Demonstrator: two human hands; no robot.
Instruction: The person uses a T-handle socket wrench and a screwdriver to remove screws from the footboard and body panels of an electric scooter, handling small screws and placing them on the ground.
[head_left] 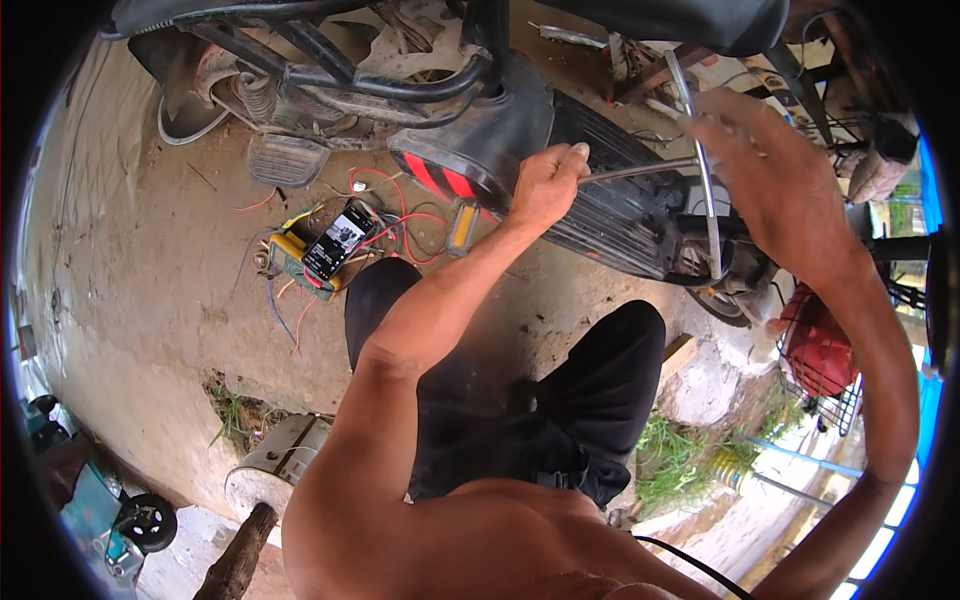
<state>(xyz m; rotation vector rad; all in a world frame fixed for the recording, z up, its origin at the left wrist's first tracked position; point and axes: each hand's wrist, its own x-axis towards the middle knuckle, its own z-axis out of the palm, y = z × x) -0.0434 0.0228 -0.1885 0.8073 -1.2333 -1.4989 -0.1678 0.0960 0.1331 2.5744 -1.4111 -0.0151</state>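
My left hand [550,187] is closed round the end of a T-handle wrench's shaft [640,171], thumb on top, over the grooved black footboard [610,215] of a scooter. From there the shaft runs right to a long shiny crossbar [706,190]. My right hand [765,165] is at the crossbar's right side, its fingers stretched out and smeared by motion; whether they touch the bar I cannot tell. Whatever the wrench's tip meets is hidden by my left hand. Beside that hand is the scooter's black body panel [500,125] with red stripes.
Left of my knees, a phone [340,238] rests on a yellow-green multimeter [292,262] among loose red, blue and yellow wires. A metal drum [275,465] stands behind at lower left. A red object in a wire basket [820,345] is at the right.
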